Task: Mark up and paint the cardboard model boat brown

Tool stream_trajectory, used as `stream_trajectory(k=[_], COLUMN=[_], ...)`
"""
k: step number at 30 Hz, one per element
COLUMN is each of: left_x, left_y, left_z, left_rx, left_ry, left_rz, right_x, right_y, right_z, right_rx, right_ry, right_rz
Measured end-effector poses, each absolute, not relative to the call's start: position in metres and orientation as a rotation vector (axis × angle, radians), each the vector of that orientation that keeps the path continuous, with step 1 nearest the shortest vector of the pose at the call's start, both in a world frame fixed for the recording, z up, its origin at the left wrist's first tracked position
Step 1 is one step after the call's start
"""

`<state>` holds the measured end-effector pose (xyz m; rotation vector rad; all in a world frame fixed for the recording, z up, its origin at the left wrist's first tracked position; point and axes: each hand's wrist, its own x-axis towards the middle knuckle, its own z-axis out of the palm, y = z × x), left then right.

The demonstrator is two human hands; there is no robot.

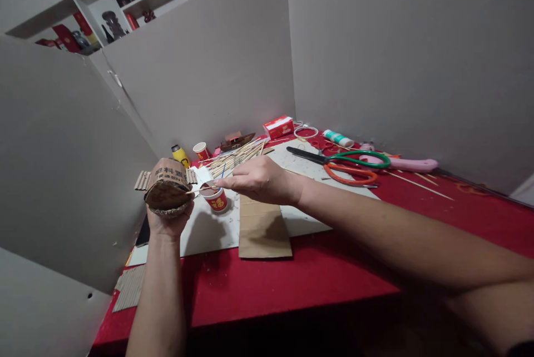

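My left hand (169, 222) holds up a curved cardboard piece (167, 187) with printed characters, its brown inner side facing me. My right hand (261, 180) reaches across from the right and pinches a thin wooden stick (202, 189) whose tip touches the cardboard piece. Just below the stick stands a small red and white paper cup (217, 199) on a white board (208, 229). A flat brown cardboard sheet (263, 228) lies under my right wrist.
A bundle of wooden sticks (233, 159), a second paper cup (201, 150), a yellow bottle (181, 155), a red box (278, 126), orange and green scissors (350, 165), a glue bottle (337, 138) and a pink tool (411, 164) lie on the red table (342, 268). Grey walls close in left and behind.
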<state>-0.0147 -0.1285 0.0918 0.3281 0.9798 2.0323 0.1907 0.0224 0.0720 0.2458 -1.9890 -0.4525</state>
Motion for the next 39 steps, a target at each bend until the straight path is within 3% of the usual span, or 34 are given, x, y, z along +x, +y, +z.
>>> stream_trajectory(k=[9, 16, 21, 27, 39], left_x=[-0.016, -0.040, -0.046, -0.042, -0.035], left_y=[-0.128, -0.135, -0.136, -0.133, -0.135], left_z=[0.093, 0.089, 0.087, 0.087, 0.090], left_rx=[0.316, 0.348, 0.346, 0.343, 0.312], left_ry=[0.976, 0.883, 0.888, 0.893, 0.897], left_rz=[2.088, 2.146, 2.152, 2.118, 2.151], right_x=[0.193, 0.211, 0.196, 0.165, 0.134], right_y=[0.016, 0.043, 0.053, 0.034, 0.010], right_z=[0.075, 0.092, 0.089, 0.100, 0.111], right_rx=[0.271, 0.120, -0.190, -0.204, -0.107], right_ry=[-2.048, -2.167, -2.388, -2.650, -2.857], right_rz=[-0.382, 0.043, -0.162, -0.454, -0.459])
